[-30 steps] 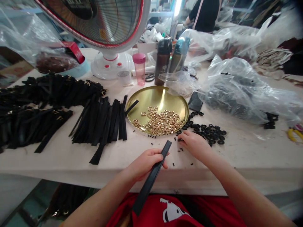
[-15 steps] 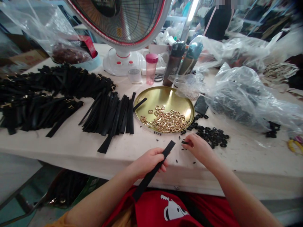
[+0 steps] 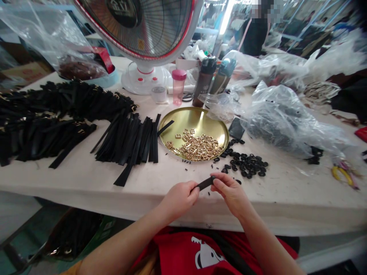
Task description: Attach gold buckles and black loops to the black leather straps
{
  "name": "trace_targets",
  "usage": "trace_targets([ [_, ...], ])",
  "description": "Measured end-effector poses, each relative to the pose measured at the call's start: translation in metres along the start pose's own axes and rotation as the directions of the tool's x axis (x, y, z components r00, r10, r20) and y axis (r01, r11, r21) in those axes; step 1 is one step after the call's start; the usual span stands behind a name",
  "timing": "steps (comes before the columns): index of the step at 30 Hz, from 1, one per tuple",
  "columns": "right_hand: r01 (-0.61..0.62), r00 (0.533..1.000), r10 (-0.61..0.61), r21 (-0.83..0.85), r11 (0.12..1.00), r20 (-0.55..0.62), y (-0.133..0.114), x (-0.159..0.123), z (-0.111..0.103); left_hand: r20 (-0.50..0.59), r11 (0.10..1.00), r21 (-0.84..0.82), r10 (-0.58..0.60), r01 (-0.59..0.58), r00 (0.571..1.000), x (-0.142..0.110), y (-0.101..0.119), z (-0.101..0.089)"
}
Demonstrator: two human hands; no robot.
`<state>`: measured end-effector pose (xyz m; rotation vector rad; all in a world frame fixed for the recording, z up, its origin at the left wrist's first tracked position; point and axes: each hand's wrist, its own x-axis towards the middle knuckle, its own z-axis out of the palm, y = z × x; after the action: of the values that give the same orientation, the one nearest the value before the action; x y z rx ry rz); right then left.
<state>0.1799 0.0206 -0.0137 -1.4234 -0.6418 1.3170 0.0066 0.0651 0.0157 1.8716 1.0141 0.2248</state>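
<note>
My left hand (image 3: 183, 196) is closed around a flat black strap (image 3: 205, 184), whose end points right above the table's front edge. The fingers of my right hand (image 3: 229, 191) pinch a small black strap loop (image 3: 212, 179) at that end; the fingers partly cover it. Just beyond both hands lies a pile of black loops (image 3: 249, 165). A round gold tray (image 3: 183, 116) behind them holds many small gold buckles (image 3: 202, 147). More loose black straps (image 3: 132, 141) lie side by side to the left of the tray.
Bundled straps with gold fittings (image 3: 57, 103) cover the table's left side. A fan (image 3: 146, 78), a pink-lidded cup (image 3: 178, 88) and two dark bottles (image 3: 203, 84) stand behind the tray. Plastic bags (image 3: 283, 118) and yellow-handled cutters (image 3: 342, 175) are at the right. A person stands far back.
My right hand has brought the small black loop to the strap's end. My left hand has turned the strap flatter, and its grip sits closer to the end. The view has shifted slightly right.
</note>
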Motion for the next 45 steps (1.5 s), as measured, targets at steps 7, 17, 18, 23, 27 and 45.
trace_targets([
  [7,0.001,0.994,0.019,-0.188,0.982,0.103,0.002,-0.004,0.004,0.070,0.991,-0.129,-0.014,0.023,0.997,-0.002,0.001,-0.003],
  [17,0.155,0.976,-0.073,-0.417,0.895,0.206,-0.012,0.023,0.016,0.052,0.875,-0.479,-0.051,0.069,0.997,0.015,-0.010,-0.012],
  [18,0.237,0.969,-0.167,-0.494,0.836,0.183,-0.020,0.033,0.015,0.047,0.856,-0.509,-0.078,0.091,0.996,0.018,-0.013,-0.014],
  [23,0.456,0.831,-0.414,-0.881,0.124,0.372,-0.054,0.086,0.024,0.063,0.728,-0.655,-0.214,0.202,0.975,0.027,-0.025,-0.016],
  [27,0.369,0.866,-0.266,-0.900,-0.231,0.423,-0.056,0.110,0.048,0.053,0.698,-0.682,-0.249,0.217,0.967,0.027,-0.029,-0.017],
  [45,0.265,0.954,-0.215,-0.253,0.930,0.211,-0.031,0.008,0.052,-0.124,0.487,-0.873,-0.176,-0.023,0.977,0.019,0.004,-0.010],
])
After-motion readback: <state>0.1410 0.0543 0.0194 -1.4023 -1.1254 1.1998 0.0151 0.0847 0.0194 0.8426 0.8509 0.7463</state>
